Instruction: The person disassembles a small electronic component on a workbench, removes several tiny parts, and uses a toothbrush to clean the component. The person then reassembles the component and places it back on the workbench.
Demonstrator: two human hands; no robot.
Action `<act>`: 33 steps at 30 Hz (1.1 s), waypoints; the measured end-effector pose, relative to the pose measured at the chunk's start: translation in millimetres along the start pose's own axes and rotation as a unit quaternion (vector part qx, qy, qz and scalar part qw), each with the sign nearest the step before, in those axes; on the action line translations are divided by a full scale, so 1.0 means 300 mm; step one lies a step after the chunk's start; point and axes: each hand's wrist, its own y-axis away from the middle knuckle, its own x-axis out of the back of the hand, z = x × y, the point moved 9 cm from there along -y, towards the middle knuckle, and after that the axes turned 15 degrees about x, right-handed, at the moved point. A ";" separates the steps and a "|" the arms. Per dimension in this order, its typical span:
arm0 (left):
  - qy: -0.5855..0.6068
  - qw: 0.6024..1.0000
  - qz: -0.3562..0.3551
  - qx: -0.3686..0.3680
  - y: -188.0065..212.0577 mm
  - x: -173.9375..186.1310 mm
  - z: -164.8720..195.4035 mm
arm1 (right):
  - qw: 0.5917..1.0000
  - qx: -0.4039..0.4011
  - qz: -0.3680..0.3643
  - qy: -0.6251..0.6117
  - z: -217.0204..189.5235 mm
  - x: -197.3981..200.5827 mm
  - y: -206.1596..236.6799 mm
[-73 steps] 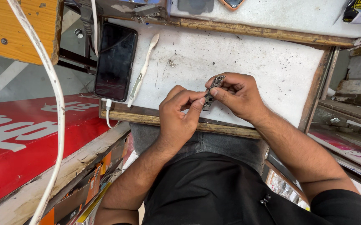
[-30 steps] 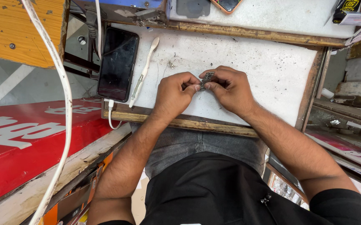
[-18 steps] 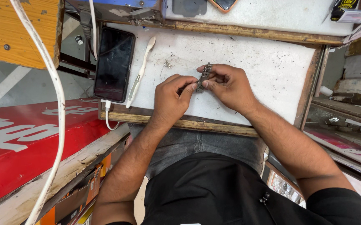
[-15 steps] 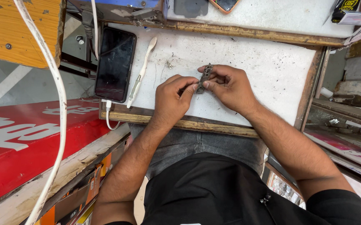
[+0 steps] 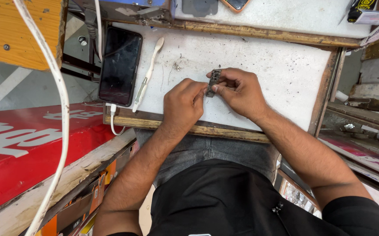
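A small dark elongated metal part (image 5: 214, 81) is pinched upright between the thumb and fingers of my right hand (image 5: 237, 92), just above the scuffed white worktop (image 5: 281, 70). My left hand (image 5: 182, 105) is curled beside it, its fingertips touching the part's lower end. Both forearms reach forward over my lap from the bottom of the view. Whether the left hand holds a tool is hidden by its fingers.
A black phone (image 5: 120, 65) lies at the worktop's left edge with a white cable plugged in. A white spoon-shaped tool (image 5: 148, 74) lies next to it. A red board (image 5: 27, 144) is at the left; shelves and clutter stand at the right.
Both hands with the small part have shifted farther onto the worktop, away from its wooden front edge. The grip on the part has turned, so it now stands more upright.
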 end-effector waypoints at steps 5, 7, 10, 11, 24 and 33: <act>0.053 0.990 -0.085 0.097 -0.041 -0.025 -0.049 | 1.000 -0.012 0.005 0.018 0.020 0.005 0.009; 0.051 0.984 -0.120 0.123 -0.057 -0.039 -0.064 | 1.000 -0.013 0.008 0.023 0.025 0.007 0.010; 0.053 0.975 -0.156 0.150 -0.067 -0.057 -0.082 | 0.999 -0.012 0.003 0.039 0.028 0.010 0.010; 0.055 0.972 -0.166 0.158 -0.068 -0.062 -0.089 | 0.999 -0.012 0.000 0.043 0.029 0.011 0.010; 0.163 0.948 -0.204 0.180 -0.061 -0.075 -0.113 | 0.996 -0.066 -0.007 -0.059 0.029 0.020 -0.002; 0.149 0.977 -0.116 0.101 -0.030 -0.021 -0.078 | 0.993 -0.070 0.003 -0.093 0.021 0.016 -0.006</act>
